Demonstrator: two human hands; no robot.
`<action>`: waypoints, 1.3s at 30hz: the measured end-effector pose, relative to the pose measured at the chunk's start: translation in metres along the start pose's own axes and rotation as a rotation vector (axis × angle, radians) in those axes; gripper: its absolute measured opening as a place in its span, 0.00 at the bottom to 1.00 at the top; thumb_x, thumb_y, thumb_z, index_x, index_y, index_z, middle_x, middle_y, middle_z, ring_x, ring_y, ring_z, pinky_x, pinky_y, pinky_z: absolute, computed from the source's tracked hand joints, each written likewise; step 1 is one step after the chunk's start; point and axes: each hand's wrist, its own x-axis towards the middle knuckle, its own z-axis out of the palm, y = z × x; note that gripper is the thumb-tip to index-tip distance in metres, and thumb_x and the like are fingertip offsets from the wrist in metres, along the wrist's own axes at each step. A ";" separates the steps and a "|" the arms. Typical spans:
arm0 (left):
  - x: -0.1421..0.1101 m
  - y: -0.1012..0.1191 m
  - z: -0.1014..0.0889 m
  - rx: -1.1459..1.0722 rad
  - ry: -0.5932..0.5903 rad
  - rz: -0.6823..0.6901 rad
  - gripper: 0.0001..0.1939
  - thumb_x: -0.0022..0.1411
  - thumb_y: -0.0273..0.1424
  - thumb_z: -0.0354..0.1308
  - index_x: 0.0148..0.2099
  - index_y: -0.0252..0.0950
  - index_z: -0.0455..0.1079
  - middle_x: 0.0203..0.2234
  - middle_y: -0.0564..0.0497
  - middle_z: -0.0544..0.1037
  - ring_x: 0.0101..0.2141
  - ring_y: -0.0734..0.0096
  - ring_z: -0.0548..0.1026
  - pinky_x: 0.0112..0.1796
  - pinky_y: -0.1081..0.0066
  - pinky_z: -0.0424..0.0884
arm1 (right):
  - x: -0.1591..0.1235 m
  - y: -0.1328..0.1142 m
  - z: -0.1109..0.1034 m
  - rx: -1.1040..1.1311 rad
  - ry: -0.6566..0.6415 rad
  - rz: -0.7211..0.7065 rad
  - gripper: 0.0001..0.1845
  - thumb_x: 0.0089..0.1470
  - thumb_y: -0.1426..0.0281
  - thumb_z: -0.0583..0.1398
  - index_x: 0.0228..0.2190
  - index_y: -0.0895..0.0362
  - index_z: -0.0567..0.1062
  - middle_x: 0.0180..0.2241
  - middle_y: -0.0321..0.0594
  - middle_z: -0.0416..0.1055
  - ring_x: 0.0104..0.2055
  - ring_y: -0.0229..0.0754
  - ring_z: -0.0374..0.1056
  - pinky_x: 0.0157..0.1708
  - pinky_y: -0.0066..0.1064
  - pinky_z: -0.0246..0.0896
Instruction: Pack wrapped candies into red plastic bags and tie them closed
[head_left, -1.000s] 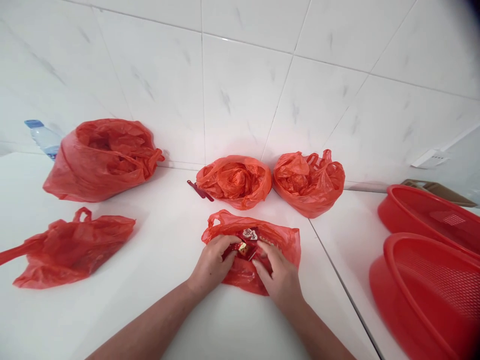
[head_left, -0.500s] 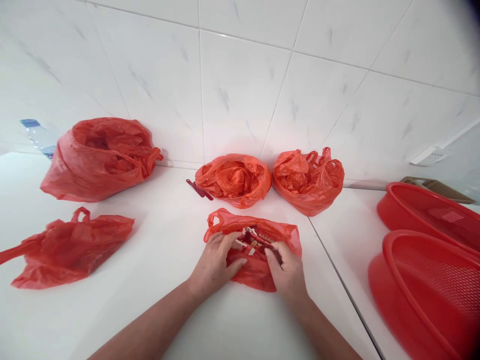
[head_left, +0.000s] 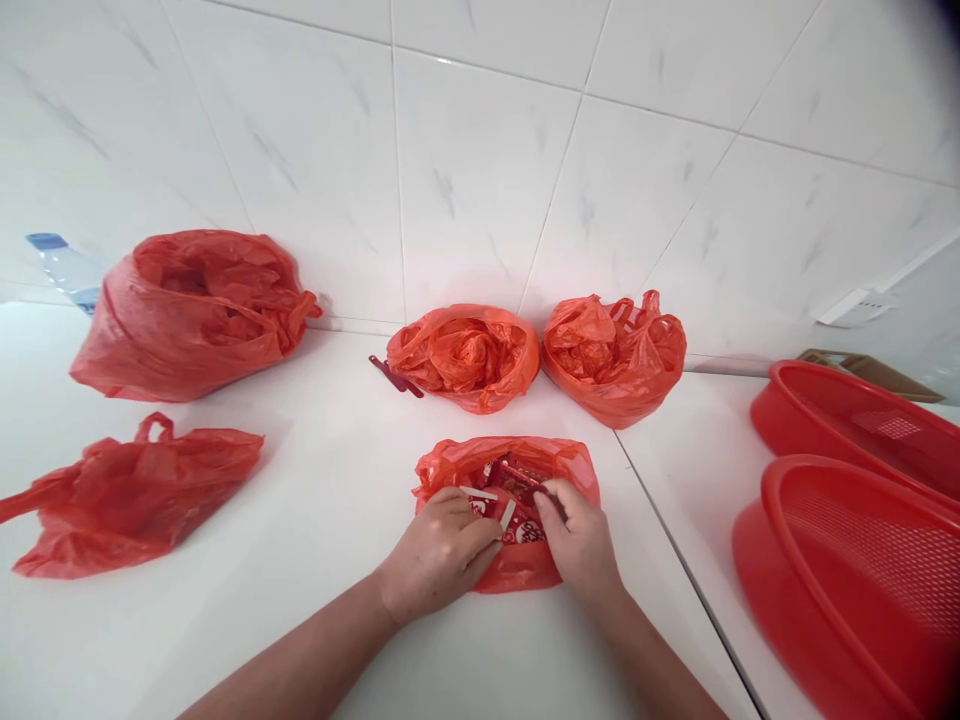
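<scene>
A small red plastic bag [head_left: 457, 462] lies on the white counter just in front of me, with red-and-white packets [head_left: 517, 525] showing at its mouth. My left hand [head_left: 439, 555] rests on the bag's left side, fingers curled and gripping the bag and a packet. My right hand [head_left: 577, 540] pinches a thin red packet edge at the bag's opening. Both hands are closed on the bag and its contents.
Two bunched red bags [head_left: 465, 357] [head_left: 615, 355] sit against the tiled wall behind. A large red bag [head_left: 187, 312] and a flat one [head_left: 131, 492] lie at the left, near a water bottle [head_left: 64, 268]. Two red plastic baskets [head_left: 862, 580] stand at the right. A small red strip [head_left: 395, 376] lies on the counter.
The small bag's opening has been flattened and spread wider. My hands slid a little toward me and the packets shifted deeper into the bag.
</scene>
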 end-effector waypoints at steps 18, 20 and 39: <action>-0.006 -0.011 0.008 0.063 -0.054 -0.100 0.10 0.64 0.27 0.50 0.46 0.37 0.68 0.25 0.51 0.76 0.27 0.69 0.70 0.37 0.66 0.66 | 0.002 -0.010 -0.008 0.411 -0.044 0.289 0.10 0.51 0.63 0.55 0.24 0.54 0.60 0.14 0.26 0.56 0.17 0.32 0.52 0.18 0.23 0.51; -0.006 -0.011 0.008 0.061 -0.059 -0.107 0.10 0.64 0.27 0.50 0.47 0.37 0.68 0.26 0.51 0.76 0.27 0.69 0.71 0.37 0.65 0.66 | 0.002 -0.011 -0.008 0.416 -0.051 0.283 0.11 0.51 0.63 0.55 0.24 0.54 0.60 0.14 0.26 0.55 0.17 0.32 0.51 0.18 0.23 0.50; -0.001 -0.013 0.003 0.037 0.049 -0.212 0.10 0.64 0.28 0.50 0.30 0.36 0.68 0.20 0.53 0.74 0.24 0.71 0.67 0.35 0.66 0.64 | -0.007 -0.014 0.003 0.397 -0.146 0.239 0.10 0.53 0.65 0.55 0.24 0.55 0.61 0.20 0.30 0.59 0.21 0.33 0.53 0.20 0.24 0.51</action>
